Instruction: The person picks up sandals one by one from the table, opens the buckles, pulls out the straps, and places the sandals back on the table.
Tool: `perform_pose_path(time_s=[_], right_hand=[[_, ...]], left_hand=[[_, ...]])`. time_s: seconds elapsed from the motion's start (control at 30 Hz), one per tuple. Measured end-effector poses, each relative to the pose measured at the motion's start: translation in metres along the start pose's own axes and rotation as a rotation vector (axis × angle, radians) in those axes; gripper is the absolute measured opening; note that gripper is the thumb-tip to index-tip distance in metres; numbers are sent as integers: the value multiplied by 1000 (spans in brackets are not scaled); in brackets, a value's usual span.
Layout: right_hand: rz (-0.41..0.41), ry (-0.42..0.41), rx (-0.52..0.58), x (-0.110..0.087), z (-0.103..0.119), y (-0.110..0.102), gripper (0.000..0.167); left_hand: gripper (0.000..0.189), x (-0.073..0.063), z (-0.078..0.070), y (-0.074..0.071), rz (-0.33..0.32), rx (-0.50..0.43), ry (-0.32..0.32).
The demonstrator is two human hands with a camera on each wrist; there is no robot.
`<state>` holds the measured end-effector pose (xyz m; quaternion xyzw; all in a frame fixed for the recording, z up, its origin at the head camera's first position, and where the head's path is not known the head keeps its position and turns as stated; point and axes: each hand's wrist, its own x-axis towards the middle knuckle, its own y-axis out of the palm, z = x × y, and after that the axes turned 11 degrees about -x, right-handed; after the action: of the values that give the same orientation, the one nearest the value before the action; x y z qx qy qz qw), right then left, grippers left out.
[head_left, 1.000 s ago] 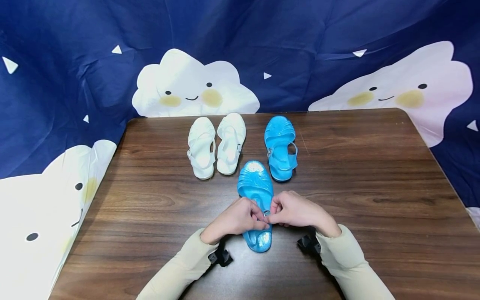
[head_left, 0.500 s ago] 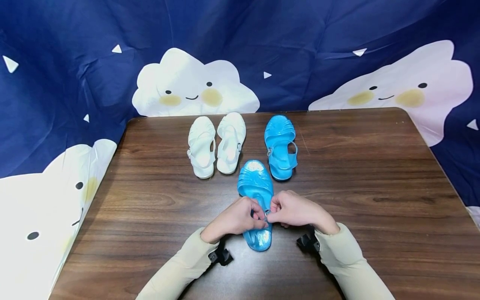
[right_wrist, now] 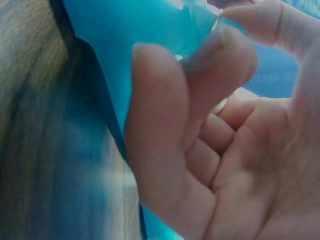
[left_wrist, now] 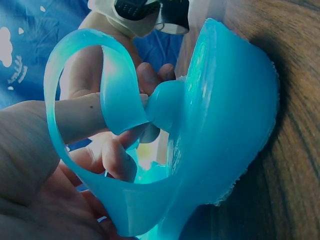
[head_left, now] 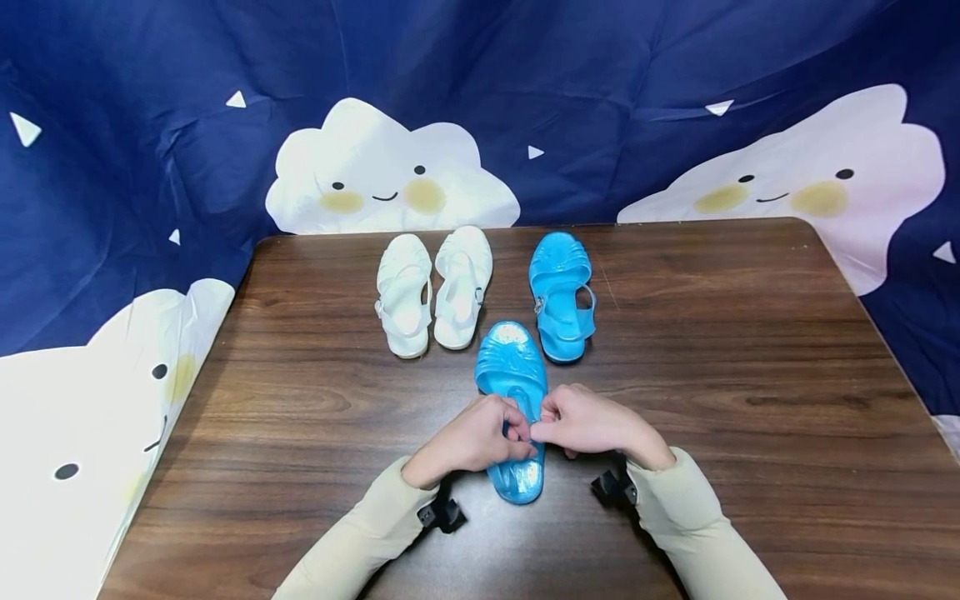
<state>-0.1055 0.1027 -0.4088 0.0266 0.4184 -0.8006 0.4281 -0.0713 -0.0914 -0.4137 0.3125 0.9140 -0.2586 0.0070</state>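
Note:
A glossy blue jelly sandal lies on the table, toe pointing away from me. My left hand is over its heel half from the left, thumb and fingers pinching the ankle strap. From the right, my right hand pinches the strap's buckle side with thumb and forefinger. A thin metal buckle edge shows beside those fingertips in the right wrist view. The strap arches in a loop above the heel in the left wrist view. My fingers hide most of the buckle.
The other blue sandal stands just beyond, to the right. Two white sandals sit side by side at the back left. The brown wooden table ends at a dark blue cloud-print cloth.
My right fingertips have shifted slightly at the buckle, and it is now more covered. The left hand and the sandals stay nearly where they were.

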Motion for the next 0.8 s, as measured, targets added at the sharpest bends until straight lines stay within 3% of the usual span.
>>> perform_pose_path(time_s=[0.17, 0.4, 0.8], right_hand=[[-11, -14, -8, -2, 1, 0, 26], [-88, -75, -60, -9, 4, -5, 25], [-57, -123, -36, -8, -1, -7, 25]], left_hand=[[15, 0, 2, 0, -4, -6, -11], [7, 1, 3, 0, -9, -14, 2], [10, 2, 4, 0, 8, -32, -11]])
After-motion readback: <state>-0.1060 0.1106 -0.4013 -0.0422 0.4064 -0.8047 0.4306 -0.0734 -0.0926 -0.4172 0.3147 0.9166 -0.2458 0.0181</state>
